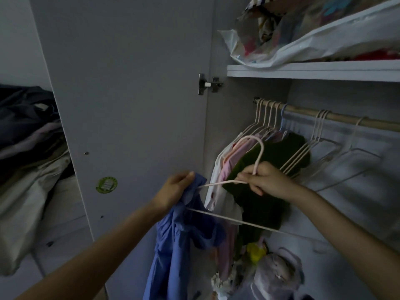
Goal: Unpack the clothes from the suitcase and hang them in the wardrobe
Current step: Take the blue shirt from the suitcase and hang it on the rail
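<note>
My left hand (175, 189) grips the top of a blue garment (179, 241) that hangs down in front of the open wardrobe. My right hand (264, 180) holds a pale pink wire hanger (218, 217) at the base of its hook. The hanger's left end sits inside the blue garment near my left hand. Behind my hands a wooden rail (337, 116) carries several hung clothes, among them a dark green garment (275, 156) and pink and white ones, plus several bare hangers (329, 152) to the right.
The open wardrobe door (129, 94) stands at the left. A white shelf (313, 71) above the rail holds plastic bags of fabric. A pile of clothes (28, 148) lies at far left. Bags and a yellow item (256, 253) sit on the wardrobe floor.
</note>
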